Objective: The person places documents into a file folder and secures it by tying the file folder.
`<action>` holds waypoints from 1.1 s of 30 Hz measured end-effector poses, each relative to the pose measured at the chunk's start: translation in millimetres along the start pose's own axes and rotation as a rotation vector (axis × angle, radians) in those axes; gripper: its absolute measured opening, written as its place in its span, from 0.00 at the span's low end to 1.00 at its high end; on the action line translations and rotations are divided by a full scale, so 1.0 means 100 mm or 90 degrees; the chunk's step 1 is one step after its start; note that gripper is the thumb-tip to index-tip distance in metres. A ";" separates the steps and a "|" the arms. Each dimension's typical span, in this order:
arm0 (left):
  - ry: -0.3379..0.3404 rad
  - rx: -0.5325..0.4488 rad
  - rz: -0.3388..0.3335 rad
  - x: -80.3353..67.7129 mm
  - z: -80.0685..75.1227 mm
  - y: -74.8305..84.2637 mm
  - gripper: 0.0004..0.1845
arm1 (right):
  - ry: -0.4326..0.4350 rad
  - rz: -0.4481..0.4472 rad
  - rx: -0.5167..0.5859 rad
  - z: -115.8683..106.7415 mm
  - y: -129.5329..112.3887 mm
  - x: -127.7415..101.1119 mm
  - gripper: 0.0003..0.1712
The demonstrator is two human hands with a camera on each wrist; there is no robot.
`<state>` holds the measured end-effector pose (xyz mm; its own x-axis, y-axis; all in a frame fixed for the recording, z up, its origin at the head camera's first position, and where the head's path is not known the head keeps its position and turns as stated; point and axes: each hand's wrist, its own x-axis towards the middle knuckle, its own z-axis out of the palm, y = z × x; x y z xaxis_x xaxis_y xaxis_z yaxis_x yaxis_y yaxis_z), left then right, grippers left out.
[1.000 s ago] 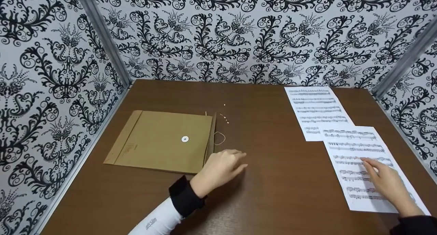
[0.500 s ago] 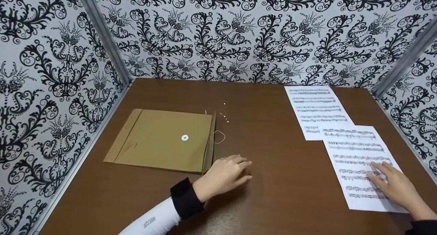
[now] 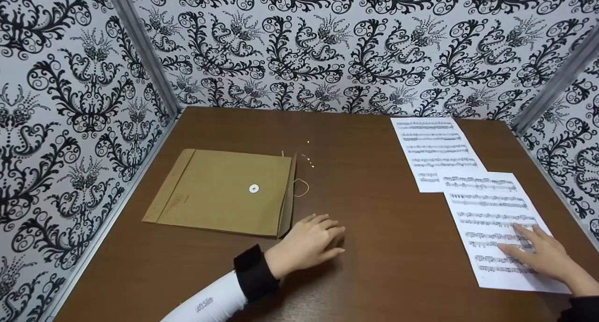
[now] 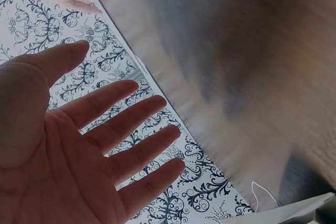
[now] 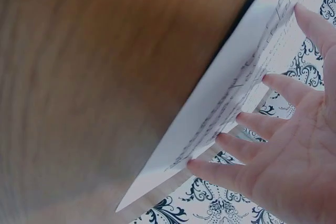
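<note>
Two flat hands, printed paper sheet

A dark brown wooden table carries a flat brown string-tie envelope on its left side, a few tiny white specks just beyond it, and two overlapping sheets of printed music on its right.

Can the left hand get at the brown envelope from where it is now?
Probably yes. The left hand is open, holds nothing, and sits by the near right corner of the envelope. Only bare table lies between them, and nothing rests on the envelope. The loose string is off to the side.
</note>
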<state>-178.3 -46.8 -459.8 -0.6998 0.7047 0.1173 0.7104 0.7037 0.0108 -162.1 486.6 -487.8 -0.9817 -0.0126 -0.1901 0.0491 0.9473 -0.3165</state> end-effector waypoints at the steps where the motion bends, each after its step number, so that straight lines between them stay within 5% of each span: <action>1: -0.001 -0.001 0.000 0.00 0.00 0.00 0.26 | -0.002 -0.004 0.001 0.00 -0.01 0.00 0.52; 14: -0.002 -0.006 0.001 -0.02 0.03 -0.04 0.26 | 0.018 -0.025 -0.046 0.02 -0.04 -0.01 0.53; 33: -0.033 0.002 -0.022 -0.03 0.02 -0.07 0.29 | -0.005 -0.067 -0.089 0.07 -0.44 -0.14 0.53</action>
<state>-180.8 -53.7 -462.0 -0.7264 0.6842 0.0650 0.6861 0.7274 0.0109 -149.1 442.7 -477.2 -0.9784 -0.1160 -0.1708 -0.0802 0.9758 -0.2035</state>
